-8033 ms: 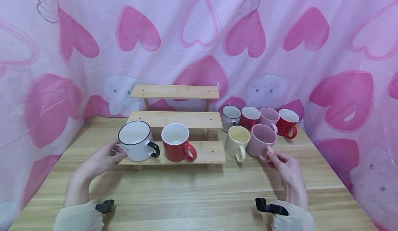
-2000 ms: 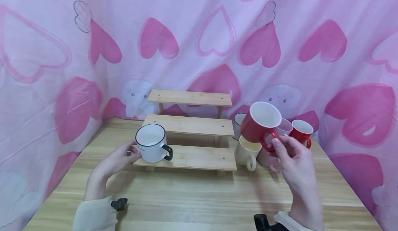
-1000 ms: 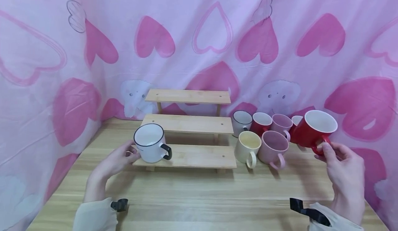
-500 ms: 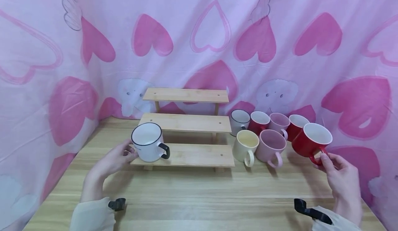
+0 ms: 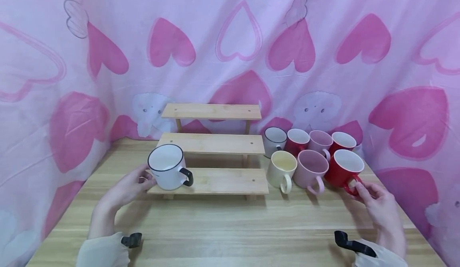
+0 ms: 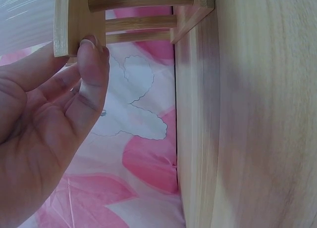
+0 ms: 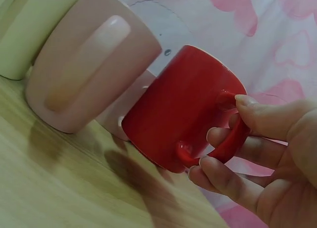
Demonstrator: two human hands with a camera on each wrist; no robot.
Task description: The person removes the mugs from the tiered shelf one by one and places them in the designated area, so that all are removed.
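My right hand (image 5: 379, 207) holds a red mug (image 5: 345, 167) by its handle, at the right end of the front row of mugs. In the right wrist view the thumb and fingers wrap the handle of this red mug (image 7: 178, 107), close over the table. A pink mug (image 5: 312, 167) stands just left of it, then a cream mug (image 5: 281, 169). My left hand (image 5: 125, 189) pinches the left end of the lowest board of a three-step wooden shelf (image 5: 226, 180); the left wrist view shows thumb and fingers at the board's end (image 6: 79, 20). A white mug (image 5: 168, 167) with black rim and handle stands on that board.
Behind the front mugs is a back row: a white black-rimmed mug (image 5: 274, 141), a red mug (image 5: 297, 141), a pink mug (image 5: 320, 141) and another red mug (image 5: 342, 140). A pink heart-patterned cloth (image 5: 212, 39) hangs behind the wooden table (image 5: 230, 227).
My right hand let go of the pink mug, took the red mug from the lowest board and carried it right, lowering it beside the pink mug. My left hand stayed at the shelf.
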